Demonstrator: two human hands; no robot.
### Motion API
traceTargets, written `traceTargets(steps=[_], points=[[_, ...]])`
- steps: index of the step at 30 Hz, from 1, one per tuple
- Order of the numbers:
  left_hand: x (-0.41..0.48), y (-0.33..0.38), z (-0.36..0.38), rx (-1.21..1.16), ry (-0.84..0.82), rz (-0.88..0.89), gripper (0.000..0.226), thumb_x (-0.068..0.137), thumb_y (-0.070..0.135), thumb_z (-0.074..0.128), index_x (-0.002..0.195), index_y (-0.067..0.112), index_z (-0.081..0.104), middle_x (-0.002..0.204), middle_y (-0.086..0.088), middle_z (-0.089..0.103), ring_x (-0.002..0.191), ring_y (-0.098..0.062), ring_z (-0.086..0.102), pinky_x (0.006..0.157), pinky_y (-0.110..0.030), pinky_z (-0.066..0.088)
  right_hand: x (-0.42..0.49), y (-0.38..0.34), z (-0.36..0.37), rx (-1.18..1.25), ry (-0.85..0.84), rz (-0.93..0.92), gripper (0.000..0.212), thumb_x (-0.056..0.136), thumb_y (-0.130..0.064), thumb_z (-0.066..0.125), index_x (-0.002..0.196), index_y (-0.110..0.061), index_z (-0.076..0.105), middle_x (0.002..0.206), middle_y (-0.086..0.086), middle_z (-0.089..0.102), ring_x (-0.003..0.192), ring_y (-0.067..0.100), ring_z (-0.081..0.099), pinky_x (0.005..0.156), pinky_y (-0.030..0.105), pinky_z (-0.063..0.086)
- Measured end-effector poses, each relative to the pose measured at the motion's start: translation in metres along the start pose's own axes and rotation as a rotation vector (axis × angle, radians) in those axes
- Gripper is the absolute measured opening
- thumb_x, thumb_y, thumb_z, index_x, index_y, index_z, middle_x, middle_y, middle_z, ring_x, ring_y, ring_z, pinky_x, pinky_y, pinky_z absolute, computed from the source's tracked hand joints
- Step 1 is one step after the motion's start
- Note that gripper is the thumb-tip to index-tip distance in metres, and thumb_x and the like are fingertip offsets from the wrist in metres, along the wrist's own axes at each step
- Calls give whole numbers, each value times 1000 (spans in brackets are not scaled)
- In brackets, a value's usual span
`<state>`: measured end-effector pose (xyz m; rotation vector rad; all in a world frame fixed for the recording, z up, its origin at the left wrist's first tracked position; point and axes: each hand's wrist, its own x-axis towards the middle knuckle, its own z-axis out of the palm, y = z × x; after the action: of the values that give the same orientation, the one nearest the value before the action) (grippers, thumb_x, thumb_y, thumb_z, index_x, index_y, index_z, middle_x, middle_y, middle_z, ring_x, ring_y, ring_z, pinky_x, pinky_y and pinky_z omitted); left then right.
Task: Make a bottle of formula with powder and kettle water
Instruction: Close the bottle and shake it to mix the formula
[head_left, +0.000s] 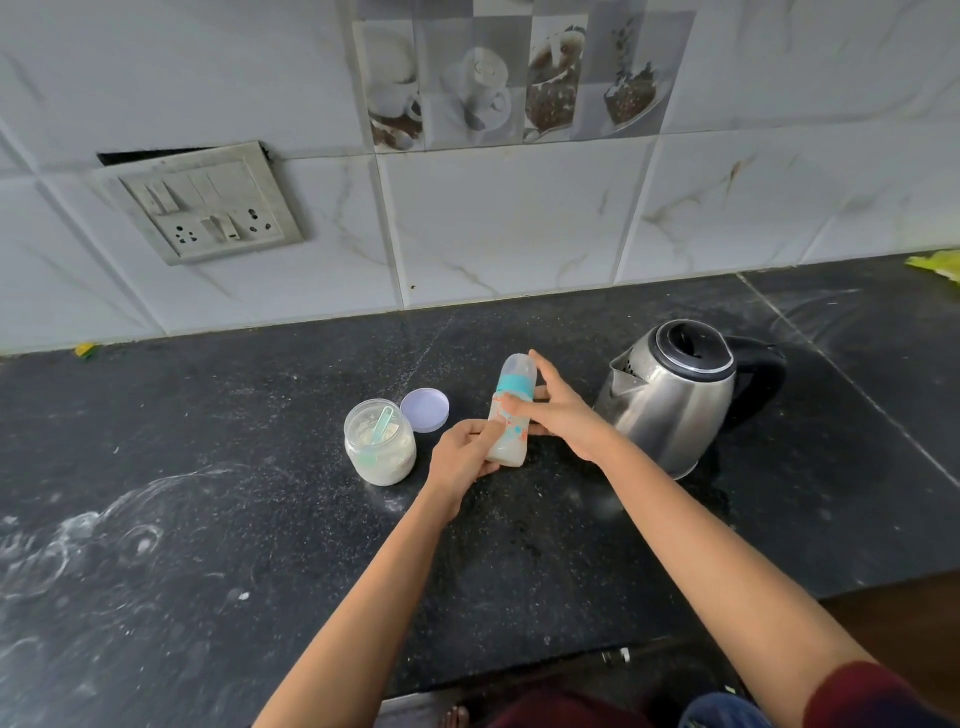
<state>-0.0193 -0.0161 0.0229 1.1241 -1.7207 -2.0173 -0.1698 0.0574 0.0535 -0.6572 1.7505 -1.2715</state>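
Note:
A baby bottle (511, 410) with a teal collar and clear cap holds milky liquid in its lower part and tilts slightly. My left hand (462, 457) grips its base. My right hand (556, 410) wraps around its middle, index finger reaching up beside the cap. To the left stands an open glass jar of powder (380, 444) with a teal scoop inside it. The jar's lilac lid (425, 410) lies flat behind it. A steel kettle (675, 400) with a black lid and handle stands to the right, close to my right wrist.
The black stone counter (208, 519) shows white powder smears at the left. A tiled wall with a switch plate (202, 202) rises behind. Something yellow-green (940, 262) lies at the far right edge. The counter's front edge (571, 670) is near my body.

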Motion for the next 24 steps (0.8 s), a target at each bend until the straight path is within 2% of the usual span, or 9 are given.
traceTargets(steps=[3, 5, 8, 12, 15, 17, 20, 23, 24], points=[[0, -1, 0, -10, 31, 10, 32, 98, 45, 54, 107, 18, 69, 108, -7, 73, 92, -14, 68, 85, -31, 59, 2, 2, -3, -14, 16, -21, 101, 79, -21, 80, 151, -46, 14, 118, 2, 55, 101, 15, 65, 70, 29, 60], [-2, 0, -1, -81, 46, 0, 38, 102, 46, 43, 106, 21, 72, 103, -1, 76, 91, -12, 69, 87, -31, 58, 3, 2, -5, 139, 51, -11, 97, 77, -17, 81, 148, -46, 22, 123, 7, 57, 104, 20, 66, 75, 37, 61], [-1, 6, -4, -154, 95, 27, 40, 105, 41, 37, 103, 24, 73, 98, 5, 77, 93, -9, 70, 85, -28, 55, 4, 8, -6, 425, 144, 16, 81, 82, -11, 76, 143, -41, 33, 138, 9, 48, 115, 30, 60, 90, 51, 56], [4, 10, -8, -179, 195, 2, 36, 105, 37, 38, 107, 18, 69, 106, 0, 72, 93, -12, 66, 84, -28, 54, 1, 16, -8, 568, -9, 5, 67, 82, -3, 71, 132, -41, 46, 135, 11, 51, 113, 33, 63, 87, 50, 57], [4, 6, -12, -174, 228, -7, 35, 105, 36, 37, 105, 19, 68, 106, 0, 71, 90, -10, 64, 79, -25, 53, 3, 15, -13, 736, 105, -17, 69, 86, -4, 68, 141, -35, 39, 134, 12, 51, 114, 32, 61, 85, 48, 57], [2, 3, -13, -172, 236, -15, 36, 105, 36, 37, 106, 17, 68, 107, -1, 71, 90, -11, 63, 80, -25, 53, 1, 14, -16, 772, 65, -10, 72, 88, -5, 66, 146, -32, 34, 136, 13, 50, 116, 33, 60, 87, 49, 56], [1, 1, -13, -163, 236, -37, 36, 105, 36, 38, 107, 16, 67, 106, -1, 71, 91, -12, 63, 81, -26, 53, -2, 10, -17, 679, -43, -36, 70, 86, -2, 65, 144, -30, 38, 136, 16, 51, 112, 34, 65, 82, 47, 58], [0, 0, -11, -149, 226, -38, 35, 105, 36, 38, 105, 17, 67, 106, -1, 71, 91, -11, 63, 82, -26, 54, -1, 7, -17, 778, 62, -58, 73, 85, -4, 67, 145, -31, 35, 139, 14, 48, 117, 33, 59, 88, 50, 55], [-1, 0, -11, -138, 221, -37, 35, 105, 36, 37, 104, 17, 67, 107, -1, 71, 90, -11, 63, 83, -27, 54, -3, 6, -17, 784, 48, -54, 74, 85, -4, 67, 145, -32, 34, 139, 14, 47, 119, 34, 58, 89, 51, 55]])
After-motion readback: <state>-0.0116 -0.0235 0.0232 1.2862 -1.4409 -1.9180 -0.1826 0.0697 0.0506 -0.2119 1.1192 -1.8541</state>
